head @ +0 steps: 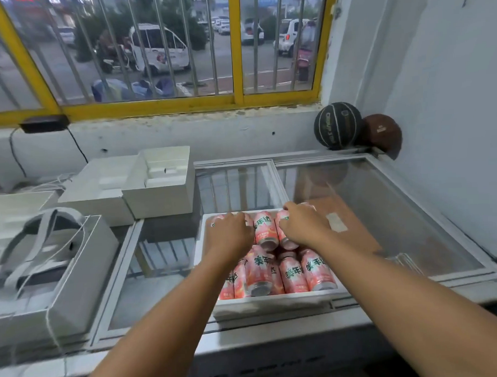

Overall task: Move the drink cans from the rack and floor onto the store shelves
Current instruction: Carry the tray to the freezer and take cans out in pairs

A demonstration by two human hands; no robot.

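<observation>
Far out to the left of the left hand (229,235), finds an open white box (83,250) with grey straps and thin white cord in it. Beyond that and nearer the hand, finds two more white boxes (157,186) with moulded inserts. Reaches both bare forearms forward over a glass-topped chest freezer (149,276). Lays the left hand palm down at the far left corner of a white tray (274,301), fingers bent down and curled round the back-left can (217,222), which is mostly hidden beneath the knuckles; cannot tell whether lifted or lying. Holds the hands apart, with one pink can (265,230) of the back row bare between them. Finds the drink cans (289,274) on their sides in two rows in that tray, pink with green lettering, the near row under the wrists and toward the body. Sets the right hand (305,228) palm down too, thumb against the left side of the back-right can (288,242), fingers curled over its far end by the tray's rear rim; too blurred to judge how firm the grip is. Just right of that hand, looks through a sliding glass lid (397,211) at something brown with a pale label below. Farther off, beyond and right of the right hand, spots a black basketball (338,126) touching a brown ball (382,133) in the wall corner. Straight ahead of both hands, faces a yellow-framed barred window (236,47).
</observation>
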